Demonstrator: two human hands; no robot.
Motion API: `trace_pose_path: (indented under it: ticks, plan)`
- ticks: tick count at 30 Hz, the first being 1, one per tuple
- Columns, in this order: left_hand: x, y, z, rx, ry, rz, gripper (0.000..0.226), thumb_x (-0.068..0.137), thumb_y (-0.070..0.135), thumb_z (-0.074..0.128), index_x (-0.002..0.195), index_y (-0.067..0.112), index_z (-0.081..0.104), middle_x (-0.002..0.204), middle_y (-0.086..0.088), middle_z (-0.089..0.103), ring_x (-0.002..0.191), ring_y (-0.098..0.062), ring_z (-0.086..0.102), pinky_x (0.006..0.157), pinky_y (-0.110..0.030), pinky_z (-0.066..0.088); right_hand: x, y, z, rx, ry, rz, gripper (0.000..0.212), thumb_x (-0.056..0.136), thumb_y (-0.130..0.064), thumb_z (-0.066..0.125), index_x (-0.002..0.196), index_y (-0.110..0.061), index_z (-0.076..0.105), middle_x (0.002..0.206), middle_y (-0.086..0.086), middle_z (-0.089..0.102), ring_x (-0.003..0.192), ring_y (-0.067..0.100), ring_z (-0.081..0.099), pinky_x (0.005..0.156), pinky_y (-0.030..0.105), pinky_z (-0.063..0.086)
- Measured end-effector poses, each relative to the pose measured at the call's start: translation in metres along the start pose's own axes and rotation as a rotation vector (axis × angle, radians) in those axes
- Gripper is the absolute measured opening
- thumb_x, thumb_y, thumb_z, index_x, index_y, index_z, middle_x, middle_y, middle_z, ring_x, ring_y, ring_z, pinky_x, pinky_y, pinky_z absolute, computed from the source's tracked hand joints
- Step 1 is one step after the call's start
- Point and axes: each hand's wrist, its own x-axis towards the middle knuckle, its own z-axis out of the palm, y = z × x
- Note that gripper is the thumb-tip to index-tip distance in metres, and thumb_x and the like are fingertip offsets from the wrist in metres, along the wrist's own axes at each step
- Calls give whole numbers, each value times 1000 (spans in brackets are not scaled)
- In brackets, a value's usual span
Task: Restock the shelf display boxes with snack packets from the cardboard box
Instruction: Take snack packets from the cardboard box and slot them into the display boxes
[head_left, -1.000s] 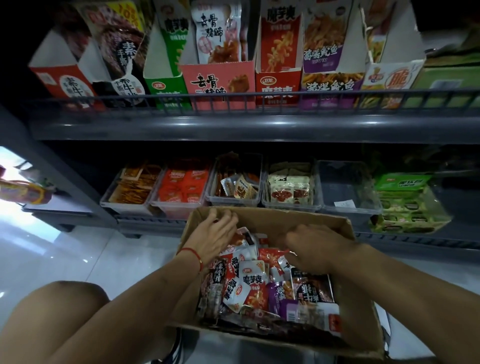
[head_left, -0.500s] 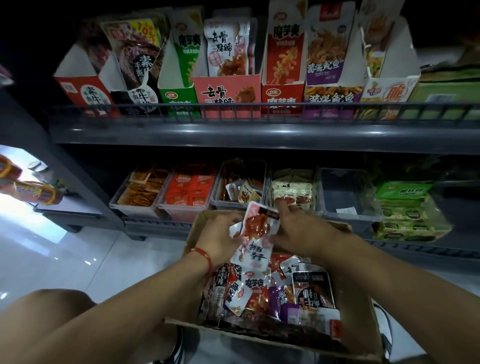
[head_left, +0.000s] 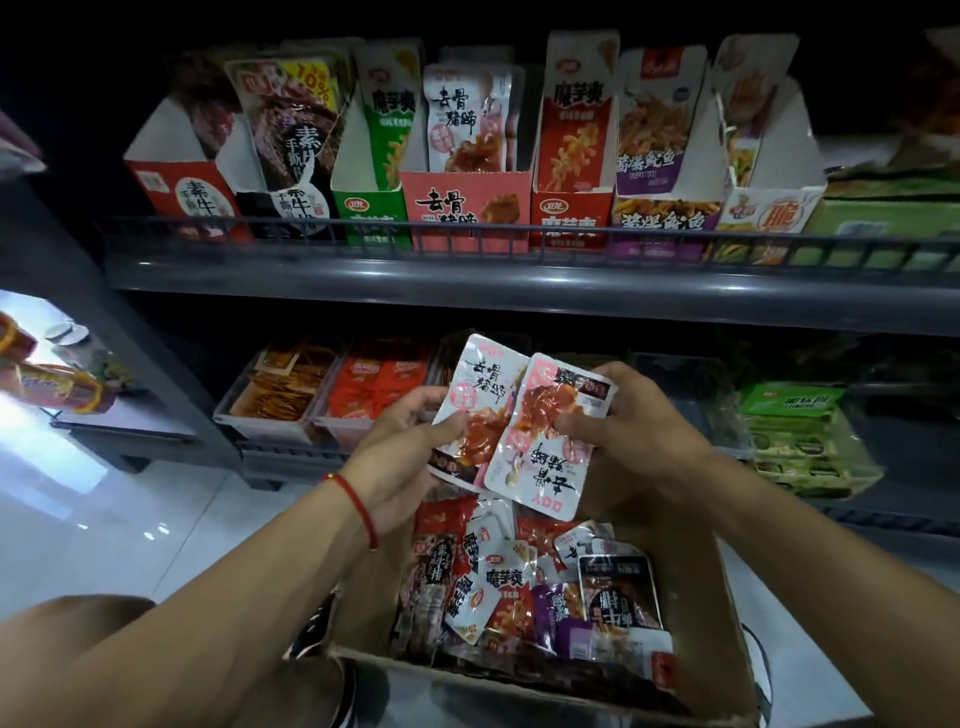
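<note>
My left hand (head_left: 410, 447) grips an upright white-and-pink snack packet (head_left: 480, 400) by its lower left edge. My right hand (head_left: 618, 431) holds a second packet of the same kind (head_left: 545, 447), turned upside down and overlapping the first. Both are raised above the cardboard box (head_left: 727, 639), which holds several mixed snack packets (head_left: 519, 587). On the upper shelf stands a row of display boxes; the pink one (head_left: 462, 208) carries the same print as the packets in my hands and has a few of them standing in it.
The upper shelf has a wire front rail (head_left: 519, 228). The lower shelf holds clear plastic bins (head_left: 280, 400) with orange and red packets and a green carton (head_left: 795, 431) at right. A white tiled floor (head_left: 104, 509) lies at left. My knee (head_left: 78, 613) shows at bottom left.
Both hands came up out of the cardboard box with packets. One second ago they were digging inside; now they hold two matching packets above it. The view tilted upward.
</note>
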Motion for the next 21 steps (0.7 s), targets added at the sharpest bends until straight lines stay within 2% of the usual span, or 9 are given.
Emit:
trace_pose_path:
  ticks: [3,5,8,11,13,15,17,19,21]
  plan:
    - [-2,6,4,-14,-17,0,20,96,6,65,114,14,67,110,-18,74,103,-34,70,89,-58,58,-4,-5,0,-3,-30,-37,43,83,-19,82,115,-23,54,98,-3,77,85,10,76,79,39,63]
    - [-5,9,9,-32,-38,1,20,98,5,63,116,13,65,109,-15,76,98,-32,73,82,-56,61,-7,-7,3,-6,-21,-51,41,83,-21,81,113,-25,54,98,-3,76,86,11,76,80,40,63]
    - [-7,12,12,-36,-52,4,21,99,5,61,119,12,62,107,-12,78,92,-28,76,80,-54,62,-7,-5,8,-31,-28,-48,42,86,-21,79,116,-28,50,100,-2,75,87,12,76,81,43,63]
    - [-6,14,12,-46,-54,-11,24,98,0,60,120,10,63,110,-10,77,90,-27,76,79,-53,62,-7,-4,13,-63,-69,-53,51,91,-20,73,126,-32,38,105,-2,72,87,12,75,79,41,63]
    - [-6,17,11,-52,-47,-32,24,96,-3,59,117,9,63,113,-15,75,94,-31,74,81,-53,62,-8,-7,13,-72,-122,-107,62,92,-15,72,131,-36,29,107,-2,69,87,12,75,75,36,64]
    - [-5,19,11,-47,-33,-42,20,95,-1,60,112,9,63,114,-19,74,97,-34,72,81,-52,60,-9,-14,9,-115,-181,-130,70,88,-13,76,133,-37,28,103,-6,68,88,11,74,74,33,63]
    - [-6,19,12,-2,-32,-24,17,92,7,68,109,9,64,110,-16,76,101,-33,72,88,-53,59,-10,-20,5,-205,-234,-134,70,81,-20,83,128,-37,34,104,-6,69,86,14,74,75,34,62]
    - [-7,18,13,133,-51,8,28,87,17,78,111,11,65,104,-8,78,101,-30,74,92,-53,58,-11,-23,3,-416,-208,-203,68,75,-31,87,122,-35,38,102,-4,70,83,12,71,76,37,61]
    - [-9,13,15,312,-124,30,39,80,23,86,113,16,66,101,0,79,101,-20,75,91,-42,59,-11,-24,2,-574,-130,-306,65,73,-36,89,117,-33,41,95,-7,67,80,8,66,71,35,59]
